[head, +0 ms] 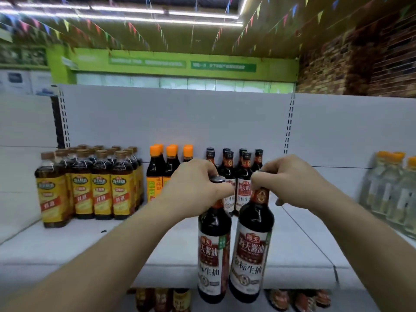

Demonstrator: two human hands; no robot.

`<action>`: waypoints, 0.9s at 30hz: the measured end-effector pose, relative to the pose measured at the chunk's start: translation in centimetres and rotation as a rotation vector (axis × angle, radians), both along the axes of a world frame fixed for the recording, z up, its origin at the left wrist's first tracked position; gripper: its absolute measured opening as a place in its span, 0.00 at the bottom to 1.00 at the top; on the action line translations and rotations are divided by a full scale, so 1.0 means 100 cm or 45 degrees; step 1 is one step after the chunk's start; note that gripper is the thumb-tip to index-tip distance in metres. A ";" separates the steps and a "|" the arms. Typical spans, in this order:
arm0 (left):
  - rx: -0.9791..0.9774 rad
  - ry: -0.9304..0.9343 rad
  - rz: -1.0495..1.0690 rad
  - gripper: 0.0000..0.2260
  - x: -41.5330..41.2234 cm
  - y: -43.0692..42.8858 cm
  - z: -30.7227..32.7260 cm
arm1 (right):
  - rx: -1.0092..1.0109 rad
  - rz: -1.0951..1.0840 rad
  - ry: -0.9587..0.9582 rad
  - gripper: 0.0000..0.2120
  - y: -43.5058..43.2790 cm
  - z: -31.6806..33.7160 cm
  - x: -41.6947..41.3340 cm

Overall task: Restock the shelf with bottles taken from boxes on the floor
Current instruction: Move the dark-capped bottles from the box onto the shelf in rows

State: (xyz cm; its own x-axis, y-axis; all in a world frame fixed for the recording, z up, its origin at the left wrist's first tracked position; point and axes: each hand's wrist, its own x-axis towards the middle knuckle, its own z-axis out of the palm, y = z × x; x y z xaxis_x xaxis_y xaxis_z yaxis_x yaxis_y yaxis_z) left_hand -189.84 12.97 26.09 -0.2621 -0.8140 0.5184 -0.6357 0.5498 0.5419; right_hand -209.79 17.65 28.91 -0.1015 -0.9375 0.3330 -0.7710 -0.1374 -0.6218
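Now, from the head view: carrying two dark soy sauce bottles by the top, one per hand. Gripping the left bottle (213,251) with the left hand (195,188), fingers curled over its cap and neck. Pinching the right bottle (251,251) at the neck with the right hand (290,179), fingertips closed just above the red collar. Hanging both side by side, nearly touching, in front of the shelf (90,244), bases below its front lip.

Probably mid-placement. Raise both until the bases clear the lip, then carry forward and set down on the bare white board just in front of the dark-capped row (244,176) of the same label. Keep upright. Expect swing from so high a grip, so move slowly and avoid knocking one against the other or against the edge. Let go only once standing flat, labels facing out.

Counting:
- Two in hand.
- Six in the dark-capped row at the back.
- About five orange-capped bottles (171,163) just left of them, partly hidden behind the left hand.
- Roughly a dozen yellow-labelled bottles (102,190) further left, packed too tightly for an exact figure.
- At least three clear bottles (396,190) far right, cut by the frame.
- A few more on the lower tier (162,298), too blurred to count.
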 end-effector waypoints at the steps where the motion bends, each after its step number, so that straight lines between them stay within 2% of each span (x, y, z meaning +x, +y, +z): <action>1: -0.006 -0.001 0.017 0.14 -0.004 -0.005 0.003 | -0.002 0.011 0.025 0.09 -0.007 0.003 -0.004; 4: -0.017 0.019 0.055 0.17 -0.015 -0.019 0.010 | -0.020 0.046 0.044 0.10 -0.027 0.012 -0.017; 10: -0.030 0.096 0.106 0.14 -0.040 -0.050 0.021 | -0.030 0.111 0.028 0.11 -0.066 0.018 -0.045; 21: 0.045 0.030 0.184 0.13 -0.071 -0.095 0.001 | -0.031 0.076 0.065 0.12 -0.122 -0.004 -0.070; 27: 0.090 0.060 0.162 0.14 -0.074 -0.116 -0.006 | 0.014 0.063 -0.008 0.13 -0.139 -0.017 -0.071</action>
